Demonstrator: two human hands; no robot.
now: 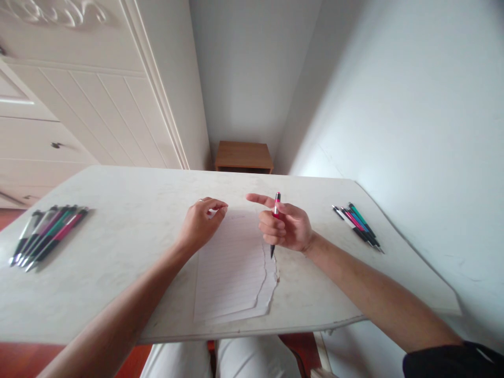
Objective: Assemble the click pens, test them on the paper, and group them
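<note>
Pink-and-black pen [275,220]: held upright in the right hand [289,227], pink top at 12 o'clock above the knuckles, dark tip at 6 o'clock below the curled fingers, just over the paper's right edge.
Right hand: curled fingers and thumb pressed around the pen's middle; index finger stretched out toward 9 o'clock.
Left hand [201,220]: at 9 o'clock from the pen, thumb and fingertips pinched together on the top left edge of the lined paper [232,268].
Lined paper: a few sheets stacked on the white table [129,220], right edge torn and ragged, lying between the two hands and running toward 6 o'clock.
Pens on the left [47,236]: a row lying side by side, well apart at 9 o'clock.
Pens on the right [357,224]: a smaller bunch at 3 o'clock, near the wall [413,131].
</note>
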